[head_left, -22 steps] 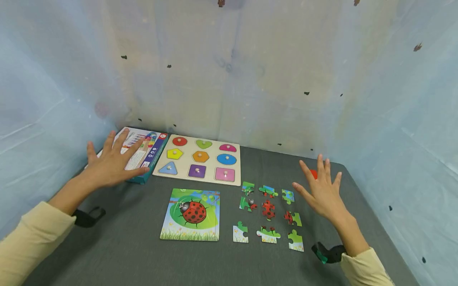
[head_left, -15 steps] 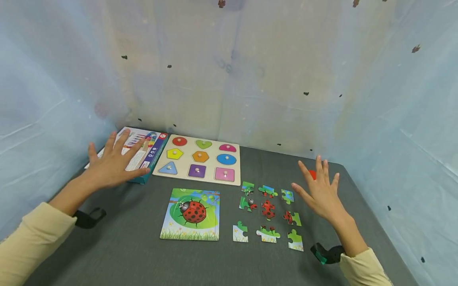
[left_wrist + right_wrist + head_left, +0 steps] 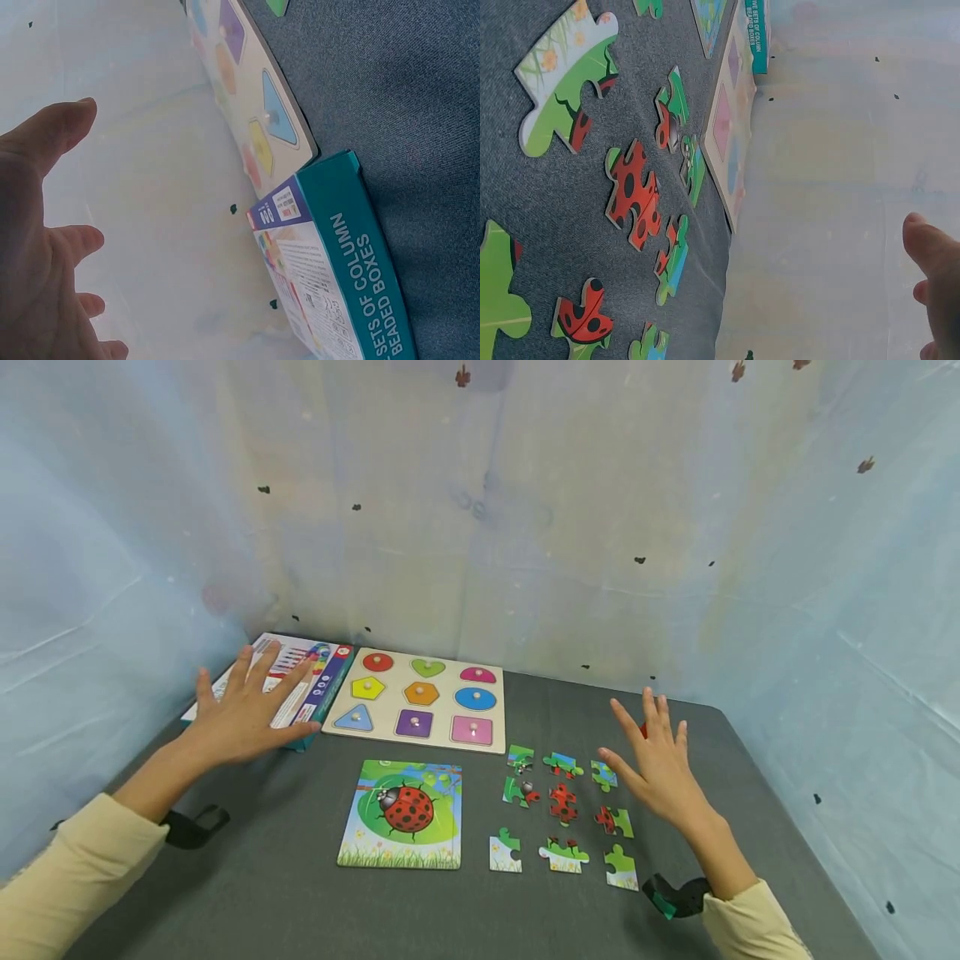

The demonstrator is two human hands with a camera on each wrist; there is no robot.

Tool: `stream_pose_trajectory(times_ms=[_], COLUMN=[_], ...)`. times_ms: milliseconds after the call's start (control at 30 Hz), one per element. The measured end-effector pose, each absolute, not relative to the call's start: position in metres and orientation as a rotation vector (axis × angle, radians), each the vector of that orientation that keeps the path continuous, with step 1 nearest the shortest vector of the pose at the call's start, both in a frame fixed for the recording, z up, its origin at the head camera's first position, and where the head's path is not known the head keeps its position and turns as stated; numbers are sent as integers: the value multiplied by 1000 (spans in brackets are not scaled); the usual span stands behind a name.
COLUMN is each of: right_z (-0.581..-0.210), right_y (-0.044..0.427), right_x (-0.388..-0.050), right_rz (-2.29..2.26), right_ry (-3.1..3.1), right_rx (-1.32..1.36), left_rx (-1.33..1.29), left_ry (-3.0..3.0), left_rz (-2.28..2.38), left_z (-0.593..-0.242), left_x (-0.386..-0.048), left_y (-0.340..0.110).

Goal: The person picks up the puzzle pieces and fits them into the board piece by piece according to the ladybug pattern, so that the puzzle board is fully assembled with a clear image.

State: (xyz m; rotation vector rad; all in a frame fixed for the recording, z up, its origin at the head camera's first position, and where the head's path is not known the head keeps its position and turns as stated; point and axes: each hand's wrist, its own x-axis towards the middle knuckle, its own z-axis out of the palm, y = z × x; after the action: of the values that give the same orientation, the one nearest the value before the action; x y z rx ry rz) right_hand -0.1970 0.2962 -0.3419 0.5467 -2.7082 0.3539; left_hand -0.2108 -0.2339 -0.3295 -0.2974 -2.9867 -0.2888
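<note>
My left hand [image 3: 238, 718], fingers spread, is raised in front of the box [image 3: 322, 681]; in the left wrist view the hand [image 3: 45, 225] holds nothing and the box [image 3: 360, 262] stands apart from it. My right hand [image 3: 663, 772] hovers with spread fingers to the right of several loose puzzle pieces, among them a red spotted one [image 3: 563, 804]. The right wrist view shows that piece [image 3: 634, 193] on the cloth and part of the hand [image 3: 937, 277] away from it. Left of the pieces lies a ladybug picture board [image 3: 406, 814].
A wooden shape board [image 3: 442, 740] with knobbed pieces lies at the back, beside the box. Behind my right fingers, a red object [image 3: 643, 729] is partly hidden. Pale sheeting [image 3: 480, 560] surrounds the grey table [image 3: 420, 914] at the back and sides.
My right hand has moved a little to the left, and my left hand slightly to the right. Both stay spread. The head view has shifted slightly; the objects lie as before.
</note>
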Motion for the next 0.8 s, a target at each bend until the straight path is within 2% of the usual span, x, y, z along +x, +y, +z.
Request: stream_pose_trajectory(times_ms=[800], right_z=[-350], right_y=[286], right_x=[-198], right_rz=[359], right_ry=[-2780], right_rx=[553], left_rx=[-354], left_ry=[-2996], left_rz=[-306], left_z=[-340], left_x=[-207], left_y=[-224])
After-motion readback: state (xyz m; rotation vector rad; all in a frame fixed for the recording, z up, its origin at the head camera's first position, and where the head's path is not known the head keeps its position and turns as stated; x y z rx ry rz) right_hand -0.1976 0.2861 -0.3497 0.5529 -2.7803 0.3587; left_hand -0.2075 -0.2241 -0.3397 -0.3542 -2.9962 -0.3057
